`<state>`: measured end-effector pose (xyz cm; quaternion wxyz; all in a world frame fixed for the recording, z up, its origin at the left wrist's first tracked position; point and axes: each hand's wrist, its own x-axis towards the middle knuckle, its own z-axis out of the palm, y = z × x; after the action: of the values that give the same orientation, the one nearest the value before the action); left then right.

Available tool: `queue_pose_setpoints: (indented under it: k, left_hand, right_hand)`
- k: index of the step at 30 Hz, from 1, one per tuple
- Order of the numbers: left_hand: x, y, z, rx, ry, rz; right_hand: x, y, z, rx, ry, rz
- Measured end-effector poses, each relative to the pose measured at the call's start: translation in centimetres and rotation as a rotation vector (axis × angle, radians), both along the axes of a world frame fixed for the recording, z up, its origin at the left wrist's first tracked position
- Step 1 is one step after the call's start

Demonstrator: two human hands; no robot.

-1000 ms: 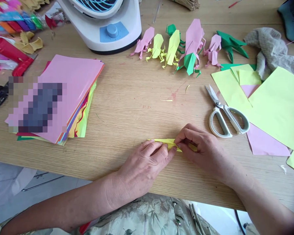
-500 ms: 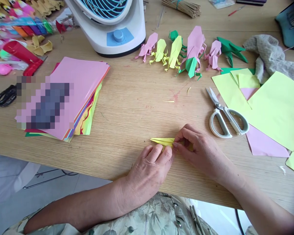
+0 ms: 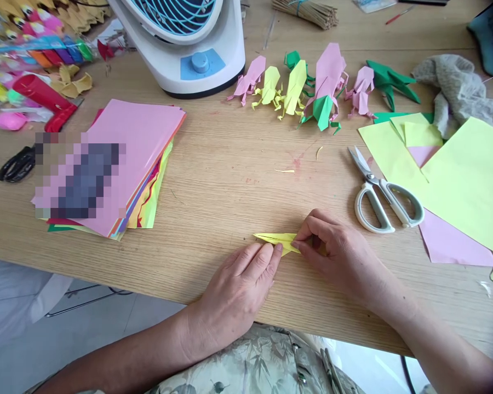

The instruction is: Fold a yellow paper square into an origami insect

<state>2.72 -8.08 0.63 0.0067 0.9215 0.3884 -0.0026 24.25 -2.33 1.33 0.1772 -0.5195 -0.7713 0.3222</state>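
Note:
A narrow, pointed piece of folded yellow paper (image 3: 276, 238) lies near the table's front edge, its sharp tip to the left. My right hand (image 3: 332, 241) pinches it between thumb and forefinger towards its right end, and covers part of it. From below left, my left hand (image 3: 242, 273) lies on the table with fingers stretched out side by side. Its fingertips touch the paper's lower edge; the thumb is hidden. To the right of my right hand rest scissors (image 3: 384, 194) with white-grey handles, blades slightly apart.
Several folded paper figures (image 3: 328, 71) stand in a row at the back. A white fan (image 3: 205, 71) is beside them. On the left lies a paper stack (image 3: 135, 126) with a blurred-out patch. Loose yellow-green sheets (image 3: 472, 180) and a grey cloth (image 3: 460, 82) lie right.
My left hand has drawn slightly down and left, its fingers straightening, so more of the yellow paper shows. My right hand keeps its pinch. The view has shifted slightly.

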Motion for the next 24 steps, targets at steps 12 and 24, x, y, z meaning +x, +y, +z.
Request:
queue_pose_setpoints:
  k: [12,24]
  left_hand:
    - [0.2,1.1,0.9,0.026,0.116,-0.050]
    - [-0.4,1.7,0.7,-0.050,-0.034,-0.043]
  right_hand:
    - [0.1,-0.2,-0.3,0.027,-0.038,0.017]
    - [-0.2,-0.4,0.1,0.006,-0.075,0.047]
